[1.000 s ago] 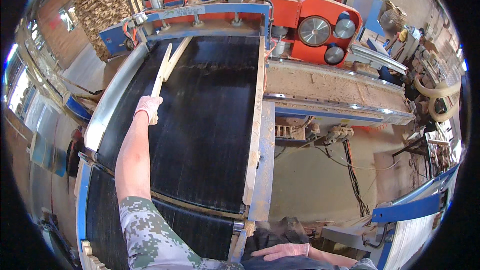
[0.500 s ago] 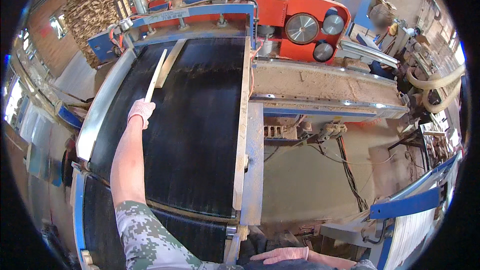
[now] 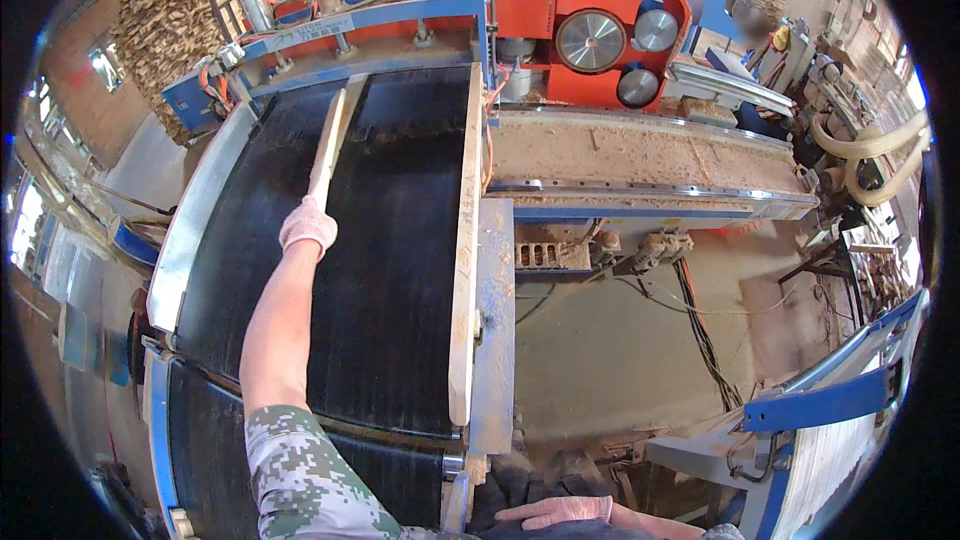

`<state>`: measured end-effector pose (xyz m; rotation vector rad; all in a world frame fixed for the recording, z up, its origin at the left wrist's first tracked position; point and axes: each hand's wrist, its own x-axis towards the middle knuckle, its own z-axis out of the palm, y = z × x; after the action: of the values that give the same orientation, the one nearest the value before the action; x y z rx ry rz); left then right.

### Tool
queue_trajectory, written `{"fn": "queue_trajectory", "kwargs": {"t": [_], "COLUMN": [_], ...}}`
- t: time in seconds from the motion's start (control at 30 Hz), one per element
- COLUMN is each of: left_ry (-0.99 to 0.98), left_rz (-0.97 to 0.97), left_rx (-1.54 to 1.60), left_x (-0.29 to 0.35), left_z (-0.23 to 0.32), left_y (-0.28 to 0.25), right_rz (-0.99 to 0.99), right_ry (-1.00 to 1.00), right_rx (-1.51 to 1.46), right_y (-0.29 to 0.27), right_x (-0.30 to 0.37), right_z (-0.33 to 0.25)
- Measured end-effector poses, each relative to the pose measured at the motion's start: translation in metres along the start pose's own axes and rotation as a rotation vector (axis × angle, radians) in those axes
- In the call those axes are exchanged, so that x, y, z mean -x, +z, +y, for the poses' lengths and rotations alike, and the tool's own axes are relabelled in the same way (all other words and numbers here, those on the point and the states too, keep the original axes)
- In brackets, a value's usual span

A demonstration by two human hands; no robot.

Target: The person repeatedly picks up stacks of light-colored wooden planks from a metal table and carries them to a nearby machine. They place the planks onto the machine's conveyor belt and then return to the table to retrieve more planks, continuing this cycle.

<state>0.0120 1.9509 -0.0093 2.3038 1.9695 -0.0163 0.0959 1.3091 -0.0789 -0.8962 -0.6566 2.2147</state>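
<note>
While the left hand (image 3: 308, 225) is clamping the wood strip (image 3: 328, 145) mid-belt (image 3: 400, 270), its far end is nearing the machine's mouth; the right hand (image 3: 560, 512) is resting flat.

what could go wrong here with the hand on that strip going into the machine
The gloved left hand holds the end of the wooden strip on the black conveyor belt, whose far end reaches the blue and red machine housing. The glove could be drawn toward that infeed. The strip lies slightly angled on the belt, so it may feed in skewed. The right hand rests low, away from the belt.

pink gloves on left hand (image 3: 308, 226) and right hand (image 3: 560, 511), camouflage short sleeve (image 3: 300, 470).
</note>
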Motion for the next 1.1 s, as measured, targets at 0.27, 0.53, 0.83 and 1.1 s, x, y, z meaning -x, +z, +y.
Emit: {"fn": "queue_trajectory", "kwargs": {"t": [0.27,0.53,0.83,1.1], "left_ry": [0.031,0.171,0.062,0.534], "left_rz": [-0.054,-0.053,-0.399,-0.234], "left_rx": [0.015,0.036,1.083,1.342], "left_x": [0.074,0.113,0.190,0.310], "left_z": [0.043,0.059,0.031,0.040], "left_y": [0.004,0.031,0.015,-0.018], "right_rz": [-0.075,-0.073,0.174,0.414], "right_ry": [-0.028,-0.060,-0.208,-0.852], "right_rx": [0.222,0.215,0.280,0.271], "right_y": [-0.018,-0.010,-0.007,0.009], "right_x": [0.009,0.022,0.035,0.038], "right_z": [0.039,0.048,0.021,-0.174]}}
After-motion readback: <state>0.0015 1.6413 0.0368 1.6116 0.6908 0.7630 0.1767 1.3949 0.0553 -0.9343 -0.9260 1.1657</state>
